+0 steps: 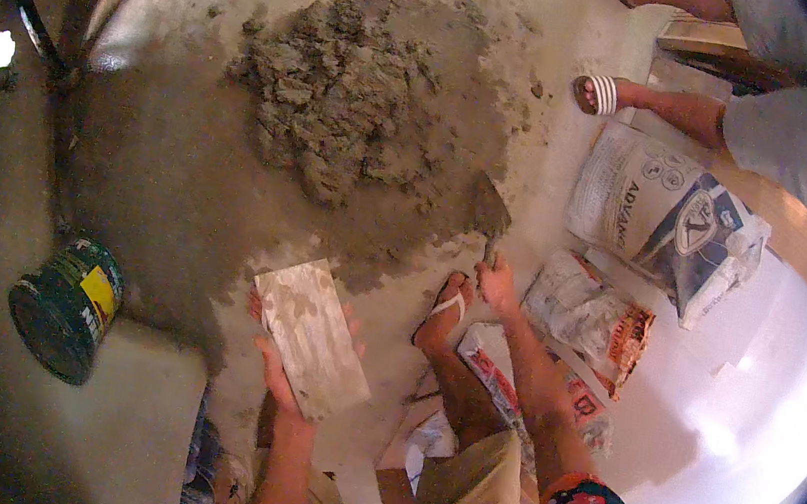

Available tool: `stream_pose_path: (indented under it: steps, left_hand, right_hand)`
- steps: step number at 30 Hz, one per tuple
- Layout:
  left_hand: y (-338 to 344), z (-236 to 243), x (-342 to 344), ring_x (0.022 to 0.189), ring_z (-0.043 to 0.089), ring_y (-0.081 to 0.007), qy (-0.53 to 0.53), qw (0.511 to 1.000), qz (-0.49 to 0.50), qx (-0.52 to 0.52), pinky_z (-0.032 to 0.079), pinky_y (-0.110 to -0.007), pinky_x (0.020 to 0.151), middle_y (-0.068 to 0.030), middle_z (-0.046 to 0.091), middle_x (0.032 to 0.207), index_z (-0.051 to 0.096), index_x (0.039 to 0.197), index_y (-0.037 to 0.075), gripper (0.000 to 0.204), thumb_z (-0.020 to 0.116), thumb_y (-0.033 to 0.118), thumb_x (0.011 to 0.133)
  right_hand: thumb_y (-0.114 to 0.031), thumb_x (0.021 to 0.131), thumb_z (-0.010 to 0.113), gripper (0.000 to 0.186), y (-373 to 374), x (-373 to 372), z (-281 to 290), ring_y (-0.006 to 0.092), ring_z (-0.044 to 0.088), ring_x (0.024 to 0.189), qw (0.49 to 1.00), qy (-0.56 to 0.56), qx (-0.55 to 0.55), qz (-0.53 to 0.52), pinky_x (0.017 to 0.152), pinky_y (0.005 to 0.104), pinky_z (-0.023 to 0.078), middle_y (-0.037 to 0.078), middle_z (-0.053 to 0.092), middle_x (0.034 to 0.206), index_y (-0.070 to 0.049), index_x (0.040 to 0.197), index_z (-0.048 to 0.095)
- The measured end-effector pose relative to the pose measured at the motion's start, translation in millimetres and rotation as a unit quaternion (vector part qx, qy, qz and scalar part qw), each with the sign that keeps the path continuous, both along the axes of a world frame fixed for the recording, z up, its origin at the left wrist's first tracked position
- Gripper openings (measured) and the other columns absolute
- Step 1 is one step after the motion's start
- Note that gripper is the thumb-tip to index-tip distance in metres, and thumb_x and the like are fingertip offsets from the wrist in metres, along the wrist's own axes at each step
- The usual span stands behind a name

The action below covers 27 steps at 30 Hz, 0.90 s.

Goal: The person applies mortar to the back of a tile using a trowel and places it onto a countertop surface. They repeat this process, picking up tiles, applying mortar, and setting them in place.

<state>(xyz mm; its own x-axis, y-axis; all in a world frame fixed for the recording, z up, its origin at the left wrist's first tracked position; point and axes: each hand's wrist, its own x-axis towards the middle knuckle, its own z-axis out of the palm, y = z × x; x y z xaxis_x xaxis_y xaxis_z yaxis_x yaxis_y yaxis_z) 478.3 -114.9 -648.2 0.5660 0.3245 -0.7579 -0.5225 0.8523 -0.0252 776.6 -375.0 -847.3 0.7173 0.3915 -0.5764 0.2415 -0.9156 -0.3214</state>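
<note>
My left hand [280, 374] is closed around a pale rectangular board [312, 337], its thumb on one long edge and its fingertips showing past the other edges. Damp grey smears mark the board's upper face. In my right hand [497, 284] is the handle of a pointed trowel [490, 208], whose mortar-coated blade points away from me. That blade lies at the right margin of the spread wet mortar. A lumpy heap of grey mortar [337, 93] rises on the floor beyond both hands.
A dark green bucket [64, 306] lies tilted at left. On the right are a large cement bag [665, 214], a crumpled bag [587, 315] and a plastic package [495, 364] beside my right forearm. Another person's sandalled foot [599, 95] is at upper right, near a wooden piece [711, 48].
</note>
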Motion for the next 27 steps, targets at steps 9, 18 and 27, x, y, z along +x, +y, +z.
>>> stream_pose_path:
  steps: [9,18,27]
  left_hand:
    - [12.7,7.4,1.9,0.149,0.040,-0.0436,-0.112,0.993,0.038,-0.007,0.038,-0.065,0.117,-0.0218,0.030,0.169,0.020,0.169,0.019,0.112,0.060,0.083,0.086]
    - [-0.9,5.9,-5.1,0.132,0.056,-0.0428,0.020,0.999,0.040,-0.027,0.049,-0.065,0.102,-0.0224,0.046,0.159,0.031,0.164,0.016,0.109,0.056,0.087,0.085]
    - [-6.1,-16.4,-19.5,0.147,0.043,-0.0422,-0.025,0.999,-0.005,0.025,0.041,-0.064,0.115,-0.0175,0.035,0.168,0.025,0.167,0.021,0.109,0.064,0.081,0.085]
  right_hand:
    - [-0.020,0.091,0.069,0.026,187.3,-9.4,-65.1,0.0213,0.057,0.057,0.964,0.235,0.091,-0.080,0.045,0.0366,0.043,0.006,0.059,0.072,-0.001,0.105,0.059]
    - [-0.021,0.095,0.064,0.023,189.5,-41.5,21.1,0.0419,0.065,0.065,0.986,0.032,0.158,0.033,0.056,0.0510,0.053,0.022,0.066,0.076,-0.003,0.102,0.052]
    - [-0.025,0.094,0.065,0.042,181.8,-12.1,25.0,0.0499,0.069,0.084,0.967,0.023,-0.077,0.242,0.074,0.0597,0.055,0.029,0.071,0.091,-0.003,0.120,0.041]
